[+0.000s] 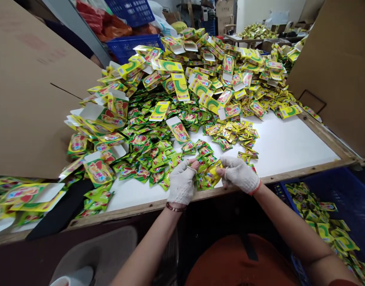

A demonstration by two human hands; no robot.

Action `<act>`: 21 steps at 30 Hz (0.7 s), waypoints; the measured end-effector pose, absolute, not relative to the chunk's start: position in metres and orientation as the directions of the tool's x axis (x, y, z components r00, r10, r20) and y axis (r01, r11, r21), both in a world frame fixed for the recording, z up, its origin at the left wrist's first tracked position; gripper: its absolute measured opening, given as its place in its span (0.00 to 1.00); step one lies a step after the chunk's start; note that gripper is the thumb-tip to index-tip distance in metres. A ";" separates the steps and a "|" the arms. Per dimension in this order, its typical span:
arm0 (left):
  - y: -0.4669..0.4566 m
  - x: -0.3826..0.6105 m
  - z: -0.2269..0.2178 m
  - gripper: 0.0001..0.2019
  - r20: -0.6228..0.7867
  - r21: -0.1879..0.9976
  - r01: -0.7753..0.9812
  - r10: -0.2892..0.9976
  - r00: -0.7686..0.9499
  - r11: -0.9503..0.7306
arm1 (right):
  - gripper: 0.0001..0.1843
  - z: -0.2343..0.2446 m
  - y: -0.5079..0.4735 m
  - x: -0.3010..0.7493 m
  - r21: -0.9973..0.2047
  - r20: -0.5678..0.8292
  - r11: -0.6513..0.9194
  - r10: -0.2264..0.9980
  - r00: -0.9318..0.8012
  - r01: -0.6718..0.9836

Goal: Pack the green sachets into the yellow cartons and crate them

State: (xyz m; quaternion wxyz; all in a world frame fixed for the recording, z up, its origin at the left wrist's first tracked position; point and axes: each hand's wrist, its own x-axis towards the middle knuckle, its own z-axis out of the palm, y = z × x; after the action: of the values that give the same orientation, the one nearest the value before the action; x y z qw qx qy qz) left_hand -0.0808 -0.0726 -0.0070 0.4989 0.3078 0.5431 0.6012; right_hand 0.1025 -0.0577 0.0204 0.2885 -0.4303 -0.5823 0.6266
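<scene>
Both hands wear white knit gloves with bare fingertips and work at the table's front edge. My right hand (240, 174) is closed on a shiny yellow sachet (212, 174), pinched between thumb and fingers. My left hand (181, 183) has its thumb and fingers drawn together beside several green sachets (203, 149); what lies in its grip, if anything, is hidden. A large heap of green sachets (149, 147) spreads to the left of it. Behind my right hand lies a smaller pile of yellow sachets (234, 133). An open-ended small box (178, 130) rests just beyond the hands.
A tall mound of yellow-green boxes (200, 83) covers the back of the white table (301, 139). Cardboard sheets (30, 103) flank both sides. A blue crate (346, 190) with sachets stands low at right. Below is an orange stool (230, 262); a white cup (78, 278) is at lower left.
</scene>
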 end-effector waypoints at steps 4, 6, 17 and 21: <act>-0.083 -0.051 -0.001 0.19 -0.223 0.855 -0.511 0.952 -0.212 0.087 | 0.11 0.018 -0.062 0.088 -0.970 -0.149 -0.076 0.936 -0.319 0.230; -0.088 -0.044 0.001 0.19 -0.226 0.837 -0.540 0.955 -0.193 0.089 | 0.12 0.015 -0.059 0.088 -0.957 -0.121 -0.038 0.952 -0.280 0.286; -0.077 -0.037 0.009 0.23 -0.267 0.774 -0.630 0.933 -0.240 0.059 | 0.23 -0.005 -0.057 0.085 -0.937 0.196 0.231 0.968 -0.153 0.261; -0.067 -0.036 0.010 0.22 -0.211 0.842 -0.539 0.933 -0.291 0.023 | 0.19 -0.004 -0.052 0.088 -0.891 0.320 0.316 0.946 -0.041 0.326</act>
State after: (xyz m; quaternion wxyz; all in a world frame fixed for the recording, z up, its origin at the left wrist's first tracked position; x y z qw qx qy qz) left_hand -0.0356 -0.0672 0.0101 0.5541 0.2183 0.4521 0.6641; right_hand 0.0879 -0.0518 -0.0042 0.4882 -0.4912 -0.6477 0.3177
